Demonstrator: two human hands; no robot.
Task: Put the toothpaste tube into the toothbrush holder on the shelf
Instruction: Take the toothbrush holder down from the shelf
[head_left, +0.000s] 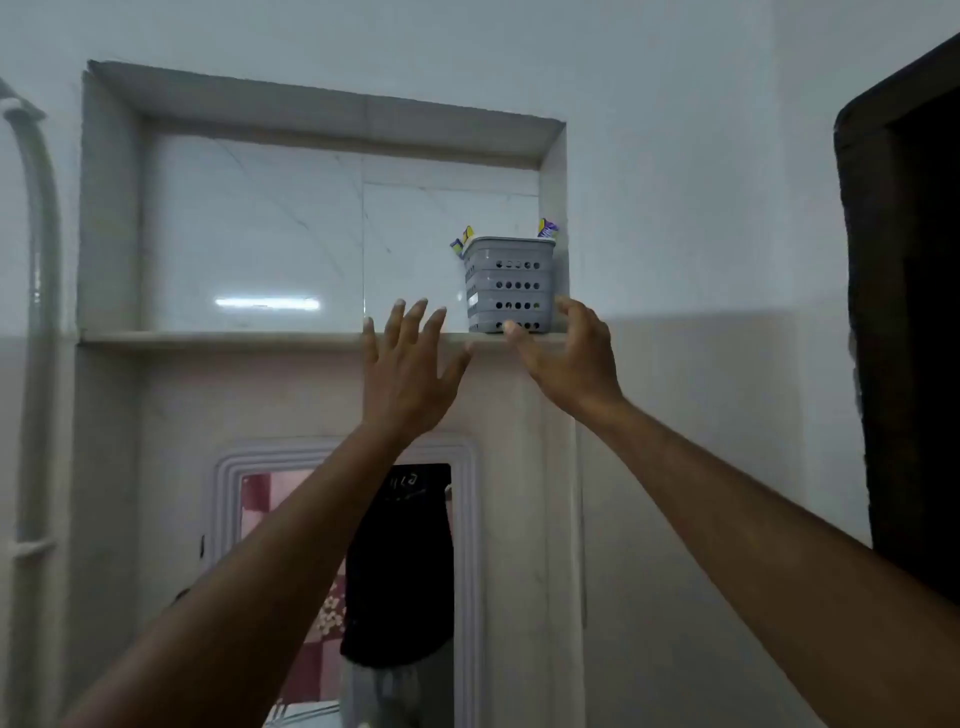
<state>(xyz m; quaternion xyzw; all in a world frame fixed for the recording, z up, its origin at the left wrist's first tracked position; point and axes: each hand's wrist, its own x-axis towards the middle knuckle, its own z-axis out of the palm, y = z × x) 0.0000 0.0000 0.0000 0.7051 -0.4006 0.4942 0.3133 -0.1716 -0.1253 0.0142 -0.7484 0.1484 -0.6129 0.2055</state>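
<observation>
A grey perforated toothbrush holder (509, 286) stands at the right end of a marble shelf (218, 339) set in a wall niche. Yellow and purple ends of items stick up from it at the left corner (462, 241) and at the right corner (546, 228); I cannot tell which is the toothpaste tube. My left hand (408, 371) is raised just left of and below the holder, fingers spread, holding nothing. My right hand (569, 358) is at the holder's lower right, fingers curved and apart, thumb tip at the base of the holder.
A mirror (345, 582) in a white frame hangs on the wall below the shelf and reflects a person in a dark top. A white pipe (44, 291) runs down the left wall. A dark doorway (914, 322) is at the right.
</observation>
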